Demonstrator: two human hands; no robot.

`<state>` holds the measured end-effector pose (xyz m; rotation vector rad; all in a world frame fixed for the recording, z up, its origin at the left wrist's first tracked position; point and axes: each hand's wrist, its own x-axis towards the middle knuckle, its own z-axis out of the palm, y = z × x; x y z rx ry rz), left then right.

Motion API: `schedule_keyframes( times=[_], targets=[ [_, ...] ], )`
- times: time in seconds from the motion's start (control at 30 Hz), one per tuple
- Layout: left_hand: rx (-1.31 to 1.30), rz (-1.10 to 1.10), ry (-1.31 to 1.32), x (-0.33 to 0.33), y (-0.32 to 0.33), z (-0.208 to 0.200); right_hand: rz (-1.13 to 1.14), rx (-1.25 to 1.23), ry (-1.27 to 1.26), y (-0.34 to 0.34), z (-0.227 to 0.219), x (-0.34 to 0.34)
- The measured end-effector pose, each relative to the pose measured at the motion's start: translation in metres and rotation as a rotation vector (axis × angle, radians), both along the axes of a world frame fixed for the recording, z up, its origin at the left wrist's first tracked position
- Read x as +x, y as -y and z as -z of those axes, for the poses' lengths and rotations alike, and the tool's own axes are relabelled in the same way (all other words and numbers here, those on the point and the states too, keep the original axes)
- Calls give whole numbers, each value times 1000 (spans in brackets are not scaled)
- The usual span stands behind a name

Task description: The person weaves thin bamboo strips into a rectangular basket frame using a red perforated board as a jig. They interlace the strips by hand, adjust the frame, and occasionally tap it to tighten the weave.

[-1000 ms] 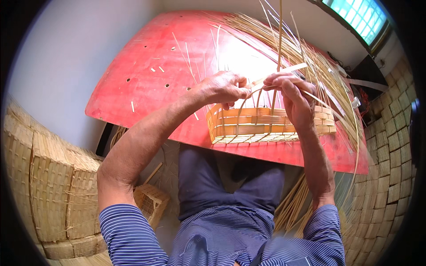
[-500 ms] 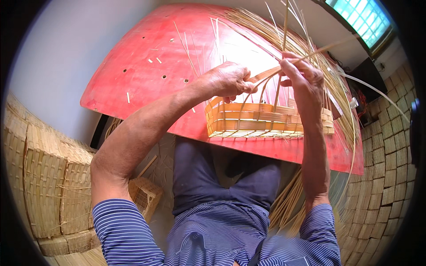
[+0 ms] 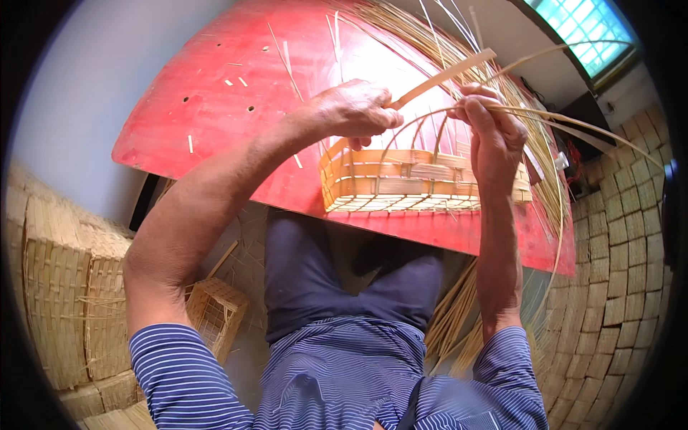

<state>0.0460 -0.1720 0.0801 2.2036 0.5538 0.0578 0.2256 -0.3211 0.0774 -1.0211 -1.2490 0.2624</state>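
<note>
A partly woven bamboo basket (image 3: 401, 185) rests near the front edge of the red board, low and long, with upright strips rising from its wall. Above its left end my left hand (image 3: 362, 111) is closed on a flat bamboo strip (image 3: 444, 77), whose free end points up to the right. My right hand (image 3: 491, 125), over the basket's right half, pinches thin bamboo strips (image 3: 573, 117) that bend out to the right. One of them arches down toward the basket. Parts of the right fingertips' grip are hidden.
Long loose bamboo strips (image 3: 423, 36) lie along the far right of the red board (image 3: 193, 122). Stacked woven baskets stand at the left (image 3: 57, 287) and right (image 3: 609, 287). A small basket (image 3: 215, 308) and a bundle of strips (image 3: 451, 315) are below the board.
The flat strip in my left hand now angles up, away from my right hand. My right hand has pulled the thin strips down and outward to the right. The view has shifted slightly.
</note>
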Motion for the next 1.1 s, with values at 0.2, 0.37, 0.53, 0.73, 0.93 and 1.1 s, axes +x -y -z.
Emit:
schedule_keyframes(
  times=[0.2, 0.37, 0.53, 0.73, 0.93, 1.1],
  targets=[
    [-69, -141, 122, -15, 0, 10, 18, -260, 17, -26, 2, 16],
    [-54, -198, 183, -22, 7, 9, -49, -329, 18, -32, -17, 11],
    [-97, -206, 87, -10, -1, 14, 8, -277, -8, -22, -14, 6],
    [-87, -163, 44, 1, -10, 19, -55, -156, -185, -14, 9, 24],
    [-48, -103, 133, -11, 2, 15, 46, -364, -97, -29, -3, 9],
    [284, -187, 252, -3, 6, 33, 160, -253, -41, -9, 2, -1]
  ],
)
